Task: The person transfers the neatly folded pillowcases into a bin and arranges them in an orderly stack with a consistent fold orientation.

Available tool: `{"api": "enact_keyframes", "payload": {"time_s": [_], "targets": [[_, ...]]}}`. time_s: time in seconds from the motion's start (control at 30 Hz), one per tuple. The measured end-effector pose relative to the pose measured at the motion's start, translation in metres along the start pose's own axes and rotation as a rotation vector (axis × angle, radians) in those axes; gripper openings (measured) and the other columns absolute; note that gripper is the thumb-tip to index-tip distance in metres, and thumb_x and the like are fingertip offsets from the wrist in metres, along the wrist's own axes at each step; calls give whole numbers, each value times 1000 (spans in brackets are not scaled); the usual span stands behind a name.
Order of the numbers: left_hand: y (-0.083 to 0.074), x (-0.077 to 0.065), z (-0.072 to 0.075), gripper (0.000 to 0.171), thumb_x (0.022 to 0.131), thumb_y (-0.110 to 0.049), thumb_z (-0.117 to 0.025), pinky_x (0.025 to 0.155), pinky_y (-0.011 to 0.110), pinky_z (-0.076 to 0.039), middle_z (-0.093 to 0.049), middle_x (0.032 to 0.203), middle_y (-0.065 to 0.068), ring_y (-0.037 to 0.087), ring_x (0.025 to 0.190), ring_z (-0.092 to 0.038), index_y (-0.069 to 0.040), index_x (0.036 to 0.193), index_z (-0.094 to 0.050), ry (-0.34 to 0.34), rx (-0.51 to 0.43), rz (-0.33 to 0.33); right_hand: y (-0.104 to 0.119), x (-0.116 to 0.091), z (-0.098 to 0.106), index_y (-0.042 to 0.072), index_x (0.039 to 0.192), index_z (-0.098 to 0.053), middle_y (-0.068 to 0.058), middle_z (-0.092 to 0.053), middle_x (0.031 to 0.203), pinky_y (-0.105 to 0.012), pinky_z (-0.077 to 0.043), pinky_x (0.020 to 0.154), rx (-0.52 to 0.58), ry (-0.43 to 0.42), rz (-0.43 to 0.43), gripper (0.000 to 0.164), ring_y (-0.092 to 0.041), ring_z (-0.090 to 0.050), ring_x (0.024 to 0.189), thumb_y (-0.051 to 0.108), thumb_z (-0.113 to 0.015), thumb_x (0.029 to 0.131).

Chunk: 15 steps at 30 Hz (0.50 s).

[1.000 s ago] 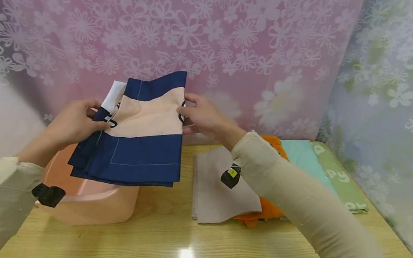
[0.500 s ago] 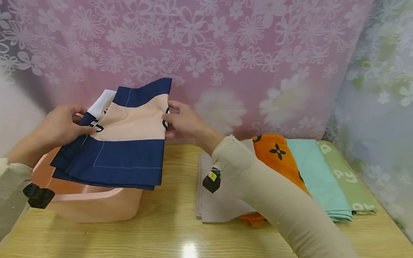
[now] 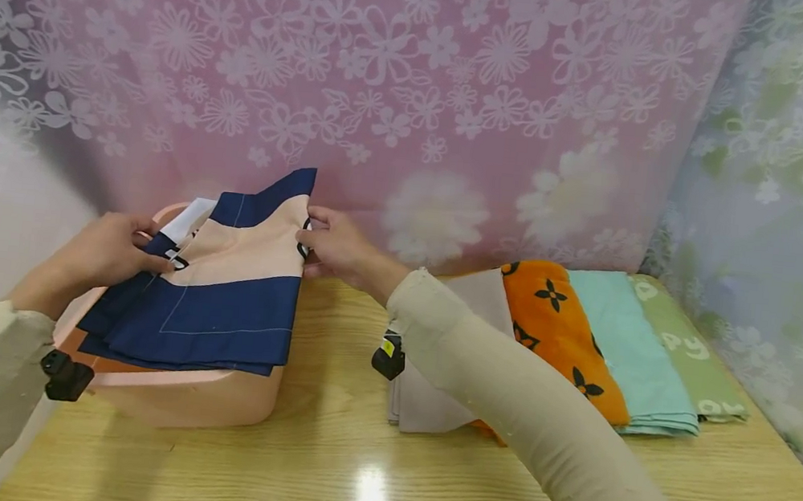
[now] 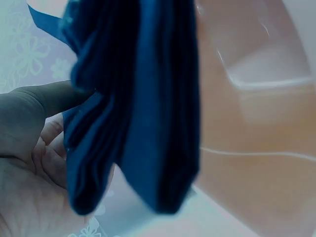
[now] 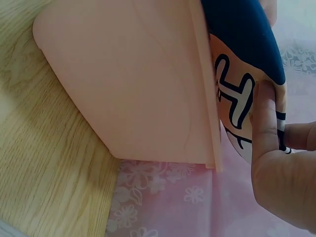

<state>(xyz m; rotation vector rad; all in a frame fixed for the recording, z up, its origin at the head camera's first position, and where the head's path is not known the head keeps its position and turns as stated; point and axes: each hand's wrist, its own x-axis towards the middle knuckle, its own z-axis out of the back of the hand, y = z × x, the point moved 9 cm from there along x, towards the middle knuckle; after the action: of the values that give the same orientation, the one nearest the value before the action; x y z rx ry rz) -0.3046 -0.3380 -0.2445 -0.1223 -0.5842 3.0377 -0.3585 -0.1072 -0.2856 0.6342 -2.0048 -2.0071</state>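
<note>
A folded navy and cream cloth [image 3: 241, 255] with black-outlined white print is held over a pink plastic basin [image 3: 235, 400]. My left hand [image 3: 99, 254] pinches its left edge, thumb on top; the left wrist view shows the stacked navy folds [image 4: 173, 123] beside that hand [image 4: 29, 128]. My right hand [image 3: 343, 249] pinches the opposite edge. In the right wrist view, thumb and fingers of that hand [image 5: 281, 163] grip the printed edge of the cloth [image 5: 242, 44], just past the basin's rim [image 5: 210, 98]. The cloth hides most of the basin's inside.
Right of the basin on the wooden table [image 3: 322, 469] lie folded cloths: a greyish one [image 3: 430, 402], an orange one with black flowers [image 3: 548, 313], a mint one [image 3: 625, 345] and a green lettered one [image 3: 689, 351]. A pink flowered curtain [image 3: 415, 107] hangs behind.
Both hands have carried the folded cloth left and down, from above the basin's right part to just over its opening. More of the orange and mint cloths shows as the right arm shifted left.
</note>
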Motion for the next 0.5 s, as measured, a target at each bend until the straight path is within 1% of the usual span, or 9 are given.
{"api": "enact_keyframes", "payload": {"time_s": [0.03, 0.07, 0.2, 0.27, 0.4, 0.5], "targets": [[-1, 1, 0, 57, 85, -18, -71, 65, 43, -54, -50, 116, 43, 38, 83, -62, 18, 121, -46, 4, 9, -6, -1, 1, 0, 18, 150, -33, -6, -43, 144, -27, -52, 51, -5, -1, -3, 55, -21, -60, 63, 8, -52, 99], [-1, 2, 0, 57, 84, -18, -71, 65, 43, -54, -51, 115, 42, 37, 81, -62, 19, 120, -47, 8, 16, -10, -2, 3, -1, 18, 150, -33, -6, -43, 144, -26, -51, 50, -7, -1, -5, 55, -20, -60, 62, 9, -52, 99], [-1, 7, 0, 53, 82, -16, -73, 66, 46, -53, -54, 110, 41, 38, 80, -62, 18, 116, -50, 18, 45, -20, -6, 8, -3, 18, 150, -33, -12, -54, 132, -26, -49, 49, -21, 1, -4, 55, -19, -59, 59, 10, -51, 100], [0, 10, -1, 49, 81, -15, -74, 65, 46, -53, -56, 105, 39, 37, 79, -62, 18, 111, -53, 22, 59, -24, -8, 11, -4, 17, 151, -32, -13, -54, 132, -27, -51, 51, -19, 9, 4, 55, -19, -60, 61, 9, -50, 100], [4, 13, -3, 40, 78, -13, -75, 63, 45, -52, -60, 92, 31, 33, 74, -60, 14, 101, -57, 40, 78, -25, -12, 14, -8, 15, 150, -32, -12, -46, 141, -32, -56, 59, -27, 13, 24, 55, -22, -65, 68, 6, -50, 99], [9, 15, -6, 37, 77, -12, -76, 61, 43, -52, -59, 86, 25, 29, 69, -60, 13, 97, -57, 69, 71, -12, -13, 16, -11, 15, 150, -33, -13, -44, 143, -38, -57, 67, -75, 3, 46, 54, -26, -68, 75, 7, -51, 99]]}}
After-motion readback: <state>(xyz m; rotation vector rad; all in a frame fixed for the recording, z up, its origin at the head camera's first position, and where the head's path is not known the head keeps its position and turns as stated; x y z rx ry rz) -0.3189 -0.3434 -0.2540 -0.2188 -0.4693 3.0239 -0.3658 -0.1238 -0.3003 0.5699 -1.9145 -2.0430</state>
